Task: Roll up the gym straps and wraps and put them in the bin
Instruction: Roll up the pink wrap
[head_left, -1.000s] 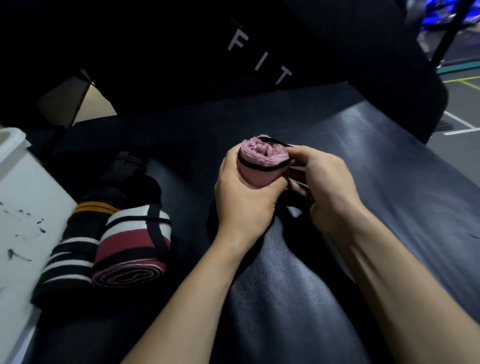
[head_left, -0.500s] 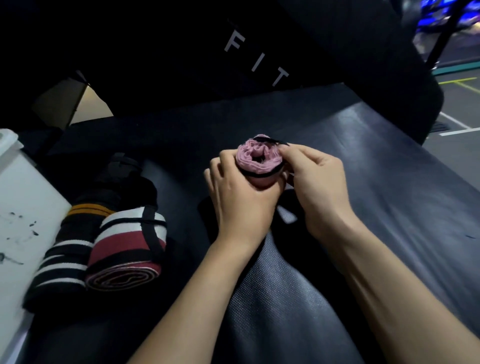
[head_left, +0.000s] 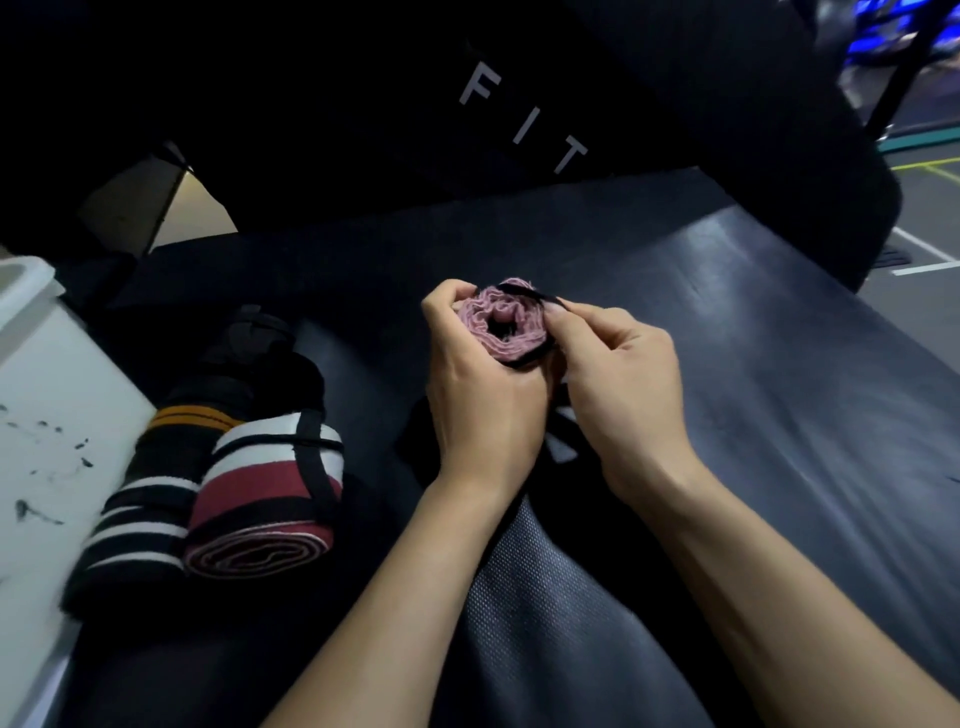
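A rolled pink wrap (head_left: 506, 322) with a thin black band around it stands on end above the black bench pad (head_left: 727, 364). My left hand (head_left: 480, 400) grips the roll from the left and below, its coiled end facing me. My right hand (head_left: 618, 384) pinches the black band at the roll's right edge. To the left lie a rolled red, white and black wrap (head_left: 270, 499) tied with a black strap and a rolled black wrap (head_left: 150, 493) with white and orange stripes. The white bin (head_left: 47, 395) stands at the far left.
A black upright pad with white letters (head_left: 524, 124) rises behind the bench. A dark cloth (head_left: 415, 447) lies under my hands. Gym floor with painted lines (head_left: 924, 260) shows at the right edge.
The pink roll has tipped toward me so its coiled end now faces up, and both hands have shifted a little with it. The black band sits further over the roll's top.
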